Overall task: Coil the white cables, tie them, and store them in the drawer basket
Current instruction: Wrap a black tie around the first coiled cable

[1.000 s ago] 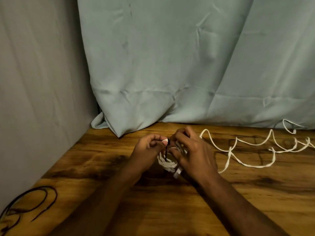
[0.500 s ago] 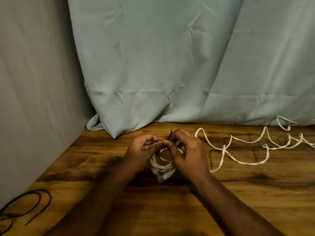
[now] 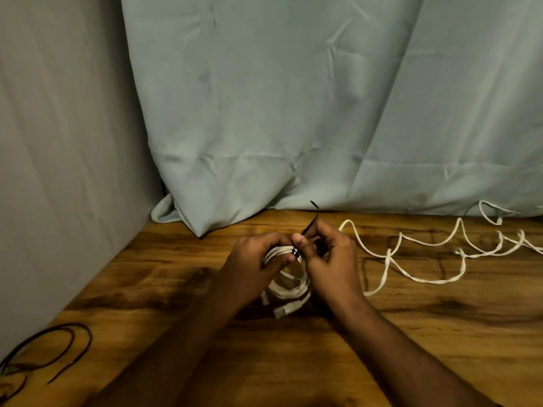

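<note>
A coiled white cable (image 3: 289, 290) sits between my hands over the wooden table, its plug ends hanging at the bottom. My left hand (image 3: 255, 264) grips the top of the coil. A thin black tie (image 3: 311, 223) wraps the coil's top strands, and its free tail sticks up and away from me. My right hand (image 3: 330, 257) pinches that tie just above the coil. A second white cable (image 3: 411, 254) lies loose and uncoiled on the table to the right. No drawer basket is in view.
The wooden table (image 3: 411, 333) meets a grey-green curtain (image 3: 293, 113) at the back and a grey wall (image 3: 58, 171) on the left. Several thin black ties (image 3: 50, 353) lie at the table's near left corner.
The black tie's tail now stands much longer above my right hand, drawn up through the wrap. The coil hangs lower between my hands, which stay close together.
</note>
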`<move>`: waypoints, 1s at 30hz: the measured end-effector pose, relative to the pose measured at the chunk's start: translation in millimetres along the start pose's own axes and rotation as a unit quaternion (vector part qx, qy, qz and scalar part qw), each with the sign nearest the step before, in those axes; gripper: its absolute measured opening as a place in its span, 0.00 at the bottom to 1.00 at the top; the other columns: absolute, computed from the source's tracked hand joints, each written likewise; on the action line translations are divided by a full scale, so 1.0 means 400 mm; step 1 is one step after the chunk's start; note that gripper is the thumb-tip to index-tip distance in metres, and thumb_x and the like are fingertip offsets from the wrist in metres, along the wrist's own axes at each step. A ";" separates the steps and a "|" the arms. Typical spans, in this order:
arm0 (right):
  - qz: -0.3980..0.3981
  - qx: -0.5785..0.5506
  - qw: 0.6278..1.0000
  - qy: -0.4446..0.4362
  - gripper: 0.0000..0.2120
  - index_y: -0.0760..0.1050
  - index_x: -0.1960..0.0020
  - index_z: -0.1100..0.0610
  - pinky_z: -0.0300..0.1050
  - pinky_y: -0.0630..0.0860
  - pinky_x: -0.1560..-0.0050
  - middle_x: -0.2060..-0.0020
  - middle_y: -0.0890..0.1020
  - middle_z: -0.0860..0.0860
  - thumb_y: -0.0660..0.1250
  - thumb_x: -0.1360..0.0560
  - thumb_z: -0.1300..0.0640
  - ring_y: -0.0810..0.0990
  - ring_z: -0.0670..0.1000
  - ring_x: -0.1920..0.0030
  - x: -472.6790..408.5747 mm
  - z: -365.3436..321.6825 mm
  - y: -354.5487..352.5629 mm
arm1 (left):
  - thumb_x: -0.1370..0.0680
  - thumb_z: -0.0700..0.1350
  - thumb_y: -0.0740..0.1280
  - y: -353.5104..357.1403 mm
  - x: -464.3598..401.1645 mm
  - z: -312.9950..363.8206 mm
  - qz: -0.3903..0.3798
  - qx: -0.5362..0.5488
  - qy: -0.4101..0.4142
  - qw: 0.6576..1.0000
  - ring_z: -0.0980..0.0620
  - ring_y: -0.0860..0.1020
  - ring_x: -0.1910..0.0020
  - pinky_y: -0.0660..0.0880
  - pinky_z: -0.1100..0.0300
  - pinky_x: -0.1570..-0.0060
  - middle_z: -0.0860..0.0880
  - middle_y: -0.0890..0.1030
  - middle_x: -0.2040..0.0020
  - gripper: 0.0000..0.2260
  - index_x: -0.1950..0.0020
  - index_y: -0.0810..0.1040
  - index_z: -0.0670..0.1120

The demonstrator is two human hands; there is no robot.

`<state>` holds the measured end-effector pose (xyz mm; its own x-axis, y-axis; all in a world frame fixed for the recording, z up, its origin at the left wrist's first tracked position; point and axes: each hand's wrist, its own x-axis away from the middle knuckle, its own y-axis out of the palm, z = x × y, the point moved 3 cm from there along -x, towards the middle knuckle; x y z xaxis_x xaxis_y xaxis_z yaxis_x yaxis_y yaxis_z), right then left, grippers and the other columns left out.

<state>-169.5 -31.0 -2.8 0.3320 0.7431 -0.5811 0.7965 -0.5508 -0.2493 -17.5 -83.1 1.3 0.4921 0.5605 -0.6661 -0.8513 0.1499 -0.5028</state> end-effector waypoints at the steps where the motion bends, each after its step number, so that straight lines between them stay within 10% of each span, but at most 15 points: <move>1: 0.007 -0.024 0.999 0.023 0.09 0.76 0.59 0.52 0.60 0.80 0.62 0.66 0.81 0.54 0.72 0.21 0.55 0.81 0.58 0.63 -0.001 0.003 0.001 | 0.23 0.47 0.72 0.000 -0.001 -0.002 0.007 0.002 -0.001 1.000 0.57 0.83 0.55 0.78 0.55 0.55 0.55 0.85 0.55 0.05 0.49 0.83 0.48; 9: 0.036 -0.175 0.970 0.163 0.10 0.77 0.61 0.60 0.71 0.81 0.56 0.62 0.81 0.67 0.72 0.21 0.62 0.80 0.58 0.62 -0.004 0.016 0.014 | 0.23 0.41 0.72 0.004 -0.002 0.002 0.039 0.007 -0.004 0.999 0.61 0.83 0.52 0.78 0.62 0.51 0.56 0.86 0.52 0.06 0.47 0.84 0.47; 17: -0.018 -0.265 0.939 0.219 0.05 0.77 0.54 0.68 0.48 0.81 0.66 0.64 0.81 0.64 0.71 0.21 0.67 0.81 0.57 0.68 -0.013 -0.004 0.004 | 0.23 0.42 0.72 -0.004 0.005 0.001 0.062 -0.015 0.018 0.998 0.61 0.82 0.50 0.76 0.63 0.51 0.58 0.85 0.50 0.06 0.46 0.84 0.48; 30: -0.162 -0.367 0.839 0.368 0.06 0.80 0.48 0.66 0.39 0.81 0.74 0.65 0.84 0.61 0.64 0.19 0.67 0.83 0.50 0.73 -0.017 -0.007 -0.012 | 0.18 0.44 0.66 0.012 0.022 0.027 0.033 -0.066 0.084 0.994 0.53 0.81 0.46 0.77 0.49 0.50 0.50 0.82 0.45 0.11 0.36 0.81 0.49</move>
<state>-174.1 -32.6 4.4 0.0448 0.9907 0.1282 0.9119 -0.0930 0.3996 -19.2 -68.7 -0.9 0.4680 0.4204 -0.7773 -0.8572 0.0022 -0.5149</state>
